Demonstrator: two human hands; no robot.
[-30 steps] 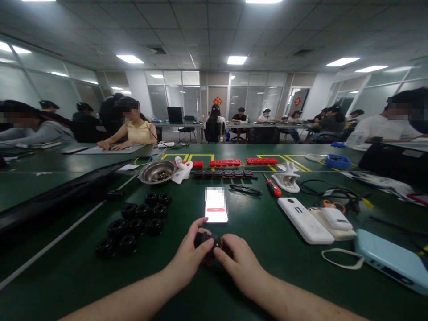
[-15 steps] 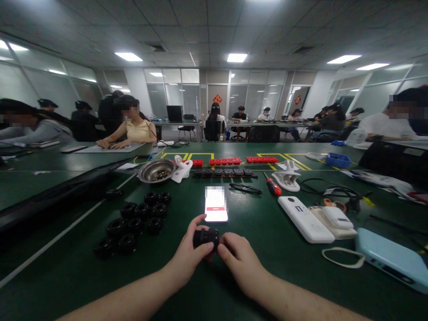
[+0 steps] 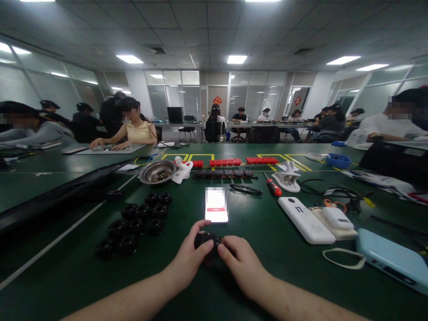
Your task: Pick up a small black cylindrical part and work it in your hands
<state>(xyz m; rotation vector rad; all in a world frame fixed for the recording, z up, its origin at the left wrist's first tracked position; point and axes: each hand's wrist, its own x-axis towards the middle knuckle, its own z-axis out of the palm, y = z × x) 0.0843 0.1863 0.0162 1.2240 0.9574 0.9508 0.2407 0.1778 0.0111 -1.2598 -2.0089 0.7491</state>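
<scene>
Low in the middle, my left hand [image 3: 192, 247] is closed around a black cylindrical part [image 3: 207, 243], thumb on the near side and index finger lifted over the far side. My right hand [image 3: 239, 256] pinches the right end of the same part with thumb and bent fingers. Its underside is hidden by the hands. Just beyond them a lit phone [image 3: 216, 216] lies flat. To the left sit several black ring-shaped parts [image 3: 135, 225] in loose rows, similar in colour to the held part.
A metal bowl [image 3: 157, 174] holds small brass-coloured pieces. Red trays [image 3: 225, 162], a black strip of blocks [image 3: 224, 174], glasses [image 3: 245, 189] and a screwdriver [image 3: 274, 185] lie farther back. A white power bank [image 3: 306, 220] and light-blue device [image 3: 391, 258] are right. A co-worker [image 3: 138, 129] sits across.
The black part has tilted and dropped slightly, with my left fingers shifting along. My right hand stays nearly in place. The co-worker's hand across the table has moved left.
</scene>
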